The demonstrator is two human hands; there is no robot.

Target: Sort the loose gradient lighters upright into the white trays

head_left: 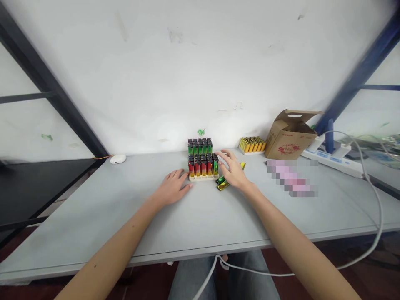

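Note:
Rows of red and green lighters with black tops (203,165) stand upright in a pale tray (204,178) at the middle of the table. Another block of green lighters (200,146) stands just behind them. My left hand (173,186) lies on the table at the tray's left side, its fingers spread and nothing in it. My right hand (232,168) is at the tray's right side, fingers apart and curved near the green lighter at the row's end. Below that hand, a few loose green and yellow lighters (223,185) lie flat, partly covered by it.
At the back right are a tray of yellow lighters (253,144), an open cardboard box (289,141) and a white power strip (337,161) with cables. A blurred pink item (290,177) lies in front of the box. A white case (118,158) sits back left.

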